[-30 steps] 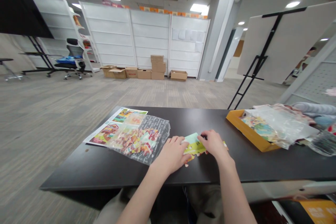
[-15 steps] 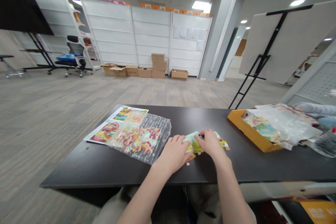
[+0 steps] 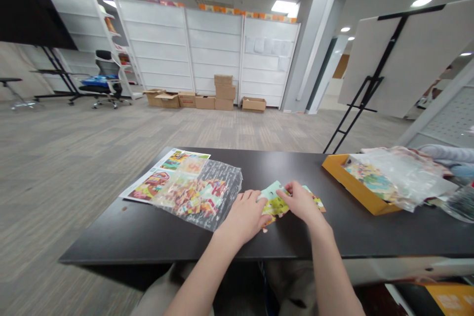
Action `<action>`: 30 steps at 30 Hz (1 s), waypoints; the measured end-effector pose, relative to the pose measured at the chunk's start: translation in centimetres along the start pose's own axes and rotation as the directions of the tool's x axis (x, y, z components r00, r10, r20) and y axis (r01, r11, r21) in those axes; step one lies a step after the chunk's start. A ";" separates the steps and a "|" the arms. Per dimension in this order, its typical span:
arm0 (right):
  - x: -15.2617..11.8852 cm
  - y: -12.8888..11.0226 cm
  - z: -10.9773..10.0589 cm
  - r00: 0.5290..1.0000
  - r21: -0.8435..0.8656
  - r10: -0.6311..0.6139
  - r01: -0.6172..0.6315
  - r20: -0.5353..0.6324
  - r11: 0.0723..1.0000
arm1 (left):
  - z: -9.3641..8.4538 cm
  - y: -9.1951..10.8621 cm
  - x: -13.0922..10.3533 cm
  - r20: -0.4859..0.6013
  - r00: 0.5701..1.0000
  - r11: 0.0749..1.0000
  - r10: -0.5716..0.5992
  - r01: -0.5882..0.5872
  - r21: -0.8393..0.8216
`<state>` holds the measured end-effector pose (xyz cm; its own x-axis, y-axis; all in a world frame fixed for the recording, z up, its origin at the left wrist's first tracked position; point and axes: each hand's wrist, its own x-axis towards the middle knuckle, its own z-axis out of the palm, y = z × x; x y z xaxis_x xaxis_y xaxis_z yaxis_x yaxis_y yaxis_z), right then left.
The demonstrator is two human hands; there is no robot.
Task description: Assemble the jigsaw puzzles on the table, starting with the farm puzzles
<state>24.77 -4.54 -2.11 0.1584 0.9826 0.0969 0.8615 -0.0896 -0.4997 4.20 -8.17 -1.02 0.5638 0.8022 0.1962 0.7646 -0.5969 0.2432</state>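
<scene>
Joined puzzle pieces [image 3: 274,202] in pale blue, green and orange lie on the dark table [image 3: 148,237] between my hands. My left hand [image 3: 249,215] rests with its fingers apart on their left side. At their right edge, my right hand [image 3: 299,201] has thumb and fingers pinched together; whatever is between the fingertips is too small to make out. More puzzle pieces [image 3: 317,201] show to the right, partly behind my right hand. A clear bag of loose pieces [image 3: 202,197] lies on the left, over a printed picture sheet [image 3: 157,180].
An orange box [image 3: 365,197] holding picture pieces and clear plastic bags stands on the right of the table, with folded cloth beside it. Beyond the table are an easel board [image 3: 392,59], cardboard boxes [image 3: 224,94] and a chair [image 3: 107,76].
My right hand has shifted slightly right, uncovering more of the joined pieces. My left hand stays in nearly the same place.
</scene>
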 end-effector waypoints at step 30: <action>1.2 8.4 -4.3 0.980 0.141 0.171 -0.155 -0.104 0.978 | 0.0 0.1 0.0 -0.004 1.000 1.000 -0.005 0.005 0.023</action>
<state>34.25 -4.78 -2.47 0.3521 0.9307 0.0988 0.7495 -0.2171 -0.6254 4.26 -8.25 -1.00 0.5588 0.8052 0.1985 0.7744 -0.5923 0.2226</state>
